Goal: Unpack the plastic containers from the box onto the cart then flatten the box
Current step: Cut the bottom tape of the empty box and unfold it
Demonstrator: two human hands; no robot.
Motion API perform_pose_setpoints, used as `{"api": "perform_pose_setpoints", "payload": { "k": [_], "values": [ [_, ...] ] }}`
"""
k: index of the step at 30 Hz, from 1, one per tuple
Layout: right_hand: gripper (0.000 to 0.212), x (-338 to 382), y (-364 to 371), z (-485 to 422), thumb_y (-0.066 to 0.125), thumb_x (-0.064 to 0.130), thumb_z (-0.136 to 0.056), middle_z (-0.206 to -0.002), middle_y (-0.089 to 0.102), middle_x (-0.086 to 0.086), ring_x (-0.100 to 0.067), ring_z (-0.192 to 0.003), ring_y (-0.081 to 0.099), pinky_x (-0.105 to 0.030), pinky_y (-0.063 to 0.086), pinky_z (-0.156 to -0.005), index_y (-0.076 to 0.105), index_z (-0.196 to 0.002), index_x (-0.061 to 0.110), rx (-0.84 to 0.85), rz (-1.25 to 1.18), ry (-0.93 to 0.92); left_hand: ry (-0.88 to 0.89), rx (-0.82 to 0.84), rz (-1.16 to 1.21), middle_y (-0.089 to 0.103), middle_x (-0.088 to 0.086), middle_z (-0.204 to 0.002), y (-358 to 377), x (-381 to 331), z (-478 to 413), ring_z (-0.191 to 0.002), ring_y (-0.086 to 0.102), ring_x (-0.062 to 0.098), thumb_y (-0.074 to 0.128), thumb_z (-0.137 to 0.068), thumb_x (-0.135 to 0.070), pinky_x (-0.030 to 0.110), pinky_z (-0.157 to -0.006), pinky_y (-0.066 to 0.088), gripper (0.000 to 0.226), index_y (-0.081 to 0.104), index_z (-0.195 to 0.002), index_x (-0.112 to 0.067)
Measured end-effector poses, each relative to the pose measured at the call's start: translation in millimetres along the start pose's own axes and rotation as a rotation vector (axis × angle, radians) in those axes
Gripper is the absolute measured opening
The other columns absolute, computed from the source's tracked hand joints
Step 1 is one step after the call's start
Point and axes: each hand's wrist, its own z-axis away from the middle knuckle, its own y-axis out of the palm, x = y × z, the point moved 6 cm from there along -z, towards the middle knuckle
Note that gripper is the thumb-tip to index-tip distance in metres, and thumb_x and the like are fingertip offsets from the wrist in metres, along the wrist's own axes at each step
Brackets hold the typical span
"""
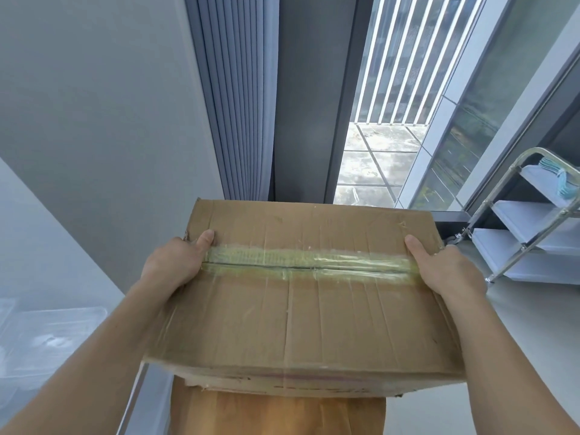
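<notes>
A brown cardboard box (301, 309) fills the lower middle of the head view, its upturned face closed by a strip of clear tape along the centre seam. My left hand (175, 262) grips its left edge, thumb on the taped face. My right hand (445, 268) grips the right edge the same way. A loose flap hangs below the box at the bottom of the frame. Clear plastic containers (47, 340) rest on the cart's pale top (37, 233) at the lower left, blurred.
A metal-framed rack (527, 233) with white shelves stands at the right, holding folded cloths. Grey curtains (238, 105) and a glass door to a balcony (376, 152) lie straight ahead. A pale wall is on the left.
</notes>
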Motion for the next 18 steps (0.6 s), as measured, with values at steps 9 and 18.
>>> {"api": "perform_pose_setpoints", "payload": {
  "k": [9, 18],
  "values": [
    [0.088, -2.9, -5.4, -0.8, 0.034, 0.086, -0.080, -0.103, 0.062, -0.013, -0.034, -0.099, 0.057, -0.037, 0.039, -0.072, 0.059, -0.109, 0.007, -0.053, -0.003, -0.063, 0.042, -0.080, 0.012, 0.058, 0.013, -0.086, -3.7, 5.1, 2.8, -0.084, 0.052, 0.032, 0.030, -0.092, -0.073, 0.039, -0.074, 0.041, 0.074, 0.055, -0.084, -0.003],
    [0.082, 24.7, -27.0, -2.2, 0.037, 0.079, -0.085, -0.110, 0.064, -0.017, -0.039, -0.104, 0.058, -0.042, 0.040, -0.077, 0.051, -0.119, 0.006, -0.240, -0.254, -0.120, 0.161, -0.327, 0.212, 0.050, 0.006, -0.074, -32.1, -24.3, -5.9, -0.080, 0.047, 0.031, 0.032, -0.094, -0.071, 0.040, -0.070, 0.035, 0.071, 0.051, -0.090, -0.002]
  ]
}}
